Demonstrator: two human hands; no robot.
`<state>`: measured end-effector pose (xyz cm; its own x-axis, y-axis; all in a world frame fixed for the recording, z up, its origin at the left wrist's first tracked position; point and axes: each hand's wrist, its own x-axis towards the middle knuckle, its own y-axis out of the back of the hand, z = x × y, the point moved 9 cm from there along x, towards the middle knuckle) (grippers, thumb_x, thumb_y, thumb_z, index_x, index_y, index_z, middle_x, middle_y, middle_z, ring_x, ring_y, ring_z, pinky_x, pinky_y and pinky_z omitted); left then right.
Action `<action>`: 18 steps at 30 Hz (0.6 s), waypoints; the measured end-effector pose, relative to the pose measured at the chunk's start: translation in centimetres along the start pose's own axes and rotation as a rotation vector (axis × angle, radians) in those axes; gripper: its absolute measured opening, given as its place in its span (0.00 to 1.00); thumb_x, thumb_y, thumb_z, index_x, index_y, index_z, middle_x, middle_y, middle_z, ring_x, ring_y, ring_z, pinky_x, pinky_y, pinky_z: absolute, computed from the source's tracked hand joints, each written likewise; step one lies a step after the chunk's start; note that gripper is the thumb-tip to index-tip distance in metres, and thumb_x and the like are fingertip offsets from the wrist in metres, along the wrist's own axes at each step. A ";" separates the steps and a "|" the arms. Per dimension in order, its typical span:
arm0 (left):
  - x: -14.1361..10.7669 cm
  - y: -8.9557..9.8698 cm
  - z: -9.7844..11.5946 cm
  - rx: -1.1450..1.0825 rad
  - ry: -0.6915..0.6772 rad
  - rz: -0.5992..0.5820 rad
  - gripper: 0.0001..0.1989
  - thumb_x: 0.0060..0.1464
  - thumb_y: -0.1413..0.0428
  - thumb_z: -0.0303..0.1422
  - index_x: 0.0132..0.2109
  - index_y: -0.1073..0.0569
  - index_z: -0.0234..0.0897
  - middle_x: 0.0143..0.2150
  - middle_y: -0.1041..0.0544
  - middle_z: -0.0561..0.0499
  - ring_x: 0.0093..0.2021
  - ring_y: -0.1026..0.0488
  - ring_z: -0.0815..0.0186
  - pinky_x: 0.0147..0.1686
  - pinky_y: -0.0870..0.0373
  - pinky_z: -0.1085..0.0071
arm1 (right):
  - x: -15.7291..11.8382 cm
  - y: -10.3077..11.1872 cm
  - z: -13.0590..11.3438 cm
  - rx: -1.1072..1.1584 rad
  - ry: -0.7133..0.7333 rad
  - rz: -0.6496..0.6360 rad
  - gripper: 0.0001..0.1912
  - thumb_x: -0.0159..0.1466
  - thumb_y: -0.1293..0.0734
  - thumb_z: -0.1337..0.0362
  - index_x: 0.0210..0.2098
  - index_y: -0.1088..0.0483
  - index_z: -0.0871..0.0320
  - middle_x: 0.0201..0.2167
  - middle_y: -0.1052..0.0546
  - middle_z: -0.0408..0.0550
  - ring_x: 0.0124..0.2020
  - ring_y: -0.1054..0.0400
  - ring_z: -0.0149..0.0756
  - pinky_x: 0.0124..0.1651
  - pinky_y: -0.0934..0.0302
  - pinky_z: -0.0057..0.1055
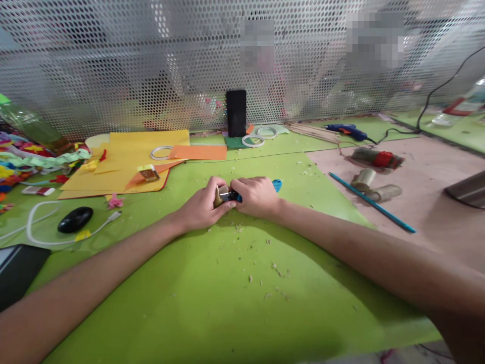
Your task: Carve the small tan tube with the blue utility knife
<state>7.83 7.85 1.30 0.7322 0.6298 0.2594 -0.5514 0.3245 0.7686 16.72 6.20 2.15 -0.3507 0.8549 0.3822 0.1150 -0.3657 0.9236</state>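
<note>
Left hand (200, 206) clamps a small brown piece (217, 197); right hand (257, 195) grips a blue-and-black tool (232, 196) — its metal blade (225, 195) between both hands, beside the piece.

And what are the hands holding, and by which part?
The right hand grips a blue tool around its middle; the left hand holds a brown piece, exact spot hidden.

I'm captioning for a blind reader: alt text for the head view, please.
The left hand holds a small brownish piece; the right hand grips a blue-and-black tool, its metal end beside the piece, over a green table with scattered shavings. Behind, a black phone stands before a perforated metal screen.
</note>
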 end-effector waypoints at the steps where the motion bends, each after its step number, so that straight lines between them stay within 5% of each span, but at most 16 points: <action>1: 0.0 0.0 0.0 0.012 -0.001 0.004 0.19 0.58 0.48 0.45 0.48 0.44 0.39 0.28 0.36 0.58 0.23 0.39 0.72 0.23 0.44 0.75 | 0.0 0.0 0.0 0.005 -0.003 -0.001 0.16 0.59 0.42 0.55 0.36 0.29 0.58 0.27 0.25 0.46 0.24 0.39 0.32 0.27 0.62 0.32; 18: -0.2 0.6 -0.3 0.113 0.026 0.087 0.22 0.55 0.46 0.48 0.47 0.42 0.40 0.31 0.31 0.55 0.26 0.33 0.69 0.24 0.41 0.74 | 0.1 -0.1 0.3 0.012 -0.033 -0.047 0.15 0.58 0.41 0.54 0.35 0.29 0.57 0.27 0.24 0.45 0.24 0.37 0.32 0.25 0.63 0.31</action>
<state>7.20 8.18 1.55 0.6718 0.6710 0.3137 -0.5628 0.1870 0.8051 16.98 6.41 2.12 -0.3248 0.8829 0.3392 0.1103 -0.3208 0.9407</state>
